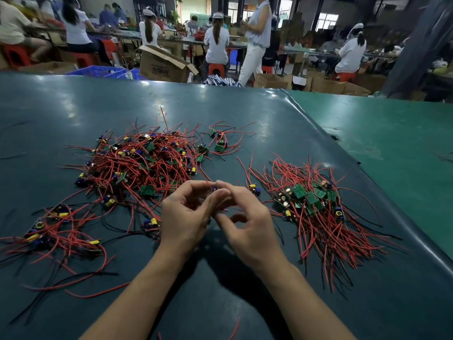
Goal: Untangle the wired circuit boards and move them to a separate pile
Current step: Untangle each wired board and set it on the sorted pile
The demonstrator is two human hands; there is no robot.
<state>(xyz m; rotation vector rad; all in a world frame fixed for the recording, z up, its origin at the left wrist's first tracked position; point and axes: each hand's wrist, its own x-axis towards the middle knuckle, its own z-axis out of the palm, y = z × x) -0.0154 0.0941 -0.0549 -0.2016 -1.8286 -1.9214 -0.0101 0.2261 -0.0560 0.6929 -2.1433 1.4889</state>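
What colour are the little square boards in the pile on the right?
Green, seen best in the head view: the circuit boards sit atop the sorted pile of red wires.

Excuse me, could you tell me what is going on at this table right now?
A person is sorting wired circuit boards by hand. Both hands, the left hand and the right hand, meet above the dark green table and pinch one small board between the fingertips. A big tangled heap of boards with red wires lies to the left, and a tidier pile, wires mostly running one way, lies to the right. Smaller clusters sit at the near left.
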